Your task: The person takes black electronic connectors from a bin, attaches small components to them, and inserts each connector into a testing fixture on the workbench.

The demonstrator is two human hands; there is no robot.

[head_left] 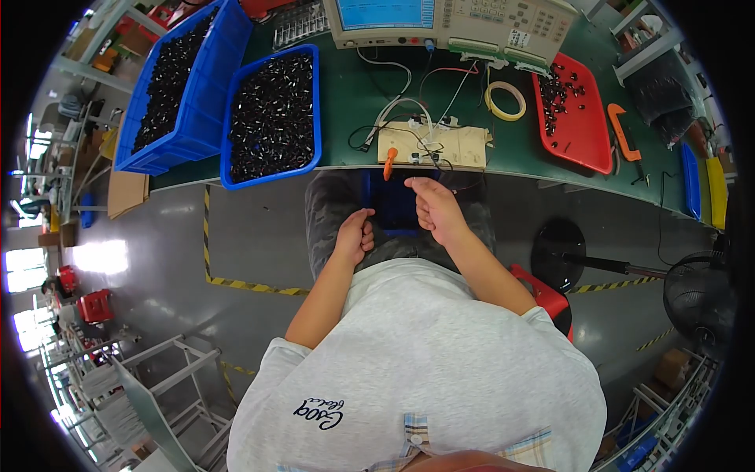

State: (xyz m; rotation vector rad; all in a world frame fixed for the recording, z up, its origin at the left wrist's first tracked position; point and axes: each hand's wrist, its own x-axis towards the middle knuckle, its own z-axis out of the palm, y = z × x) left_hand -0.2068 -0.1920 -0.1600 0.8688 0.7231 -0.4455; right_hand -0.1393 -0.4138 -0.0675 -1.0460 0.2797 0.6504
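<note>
My left hand is curled closed above my left thigh; anything inside the fingers is hidden. My right hand is raised near the table's front edge, with thumb and forefinger pinched together. What sits between those fingertips is too small to make out. Between my knees is a dark blue container, partly in shadow. Just beyond my right hand lies a tan board with wires and small clips, at the table edge. An orange-handled lever sticks out at its front left.
A blue tray and a larger blue bin, both full of small black parts, stand at left. At right are a red tray with similar parts, a tape roll and an orange tool. Behind stands a measuring instrument.
</note>
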